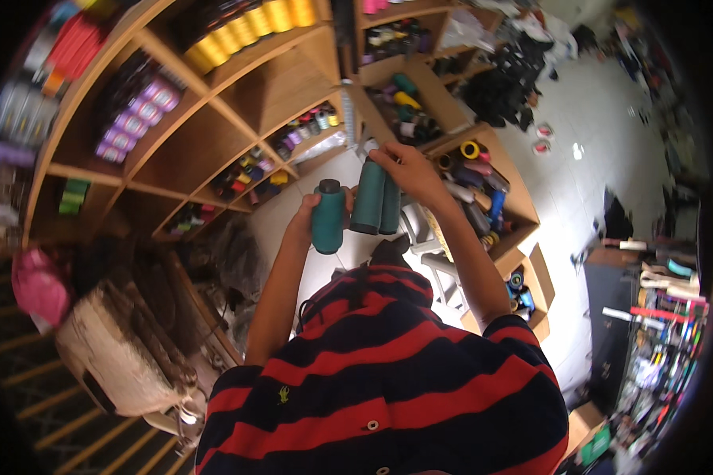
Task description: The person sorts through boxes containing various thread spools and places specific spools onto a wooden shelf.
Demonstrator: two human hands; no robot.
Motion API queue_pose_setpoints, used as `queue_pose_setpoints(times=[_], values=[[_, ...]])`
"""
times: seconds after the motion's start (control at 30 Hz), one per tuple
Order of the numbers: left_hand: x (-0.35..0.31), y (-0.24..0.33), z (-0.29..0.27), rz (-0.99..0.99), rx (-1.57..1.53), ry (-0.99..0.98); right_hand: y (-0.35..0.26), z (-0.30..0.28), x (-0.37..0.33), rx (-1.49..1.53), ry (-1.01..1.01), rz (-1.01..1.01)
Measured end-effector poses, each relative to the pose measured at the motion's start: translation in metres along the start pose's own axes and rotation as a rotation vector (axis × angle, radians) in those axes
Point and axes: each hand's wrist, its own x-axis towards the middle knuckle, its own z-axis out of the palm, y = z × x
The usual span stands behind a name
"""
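My left hand (299, 218) is wrapped round a teal thread spool (328, 220) with a dark cap, held upright in front of my chest. Just right of it are two more teal spools, a nearer one (367, 204) and one beside it (390, 207), side by side and slightly tilted. My right hand (406, 168) grips these two near their upper ends, with its fingers bent over the top. Part of the left hand's fingers is hidden behind the spools, so I cannot tell whether they touch the middle one.
Wooden shelving (214, 103) at the left holds yellow spools (253, 32) and purple-labelled spools (139, 119). Open cardboard boxes of mixed spools (483, 186) stand to the right. Black bundles (511, 75) lie on the pale tiled floor (562, 182). A cluttered rack (665, 340) is far right.
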Motion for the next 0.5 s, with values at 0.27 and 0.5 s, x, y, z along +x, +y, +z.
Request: queue_pose_setpoints(times=[0.27,0.5], values=[[-0.169,0.007,-0.002,0.471,-0.256,0.441,-0.097,0.152,0.015,0.006,-0.515,-0.167],[-0.246,0.008,0.028,0.809,-0.507,0.338,-0.165,0.269,0.005,0.042,-0.975,-0.228]])
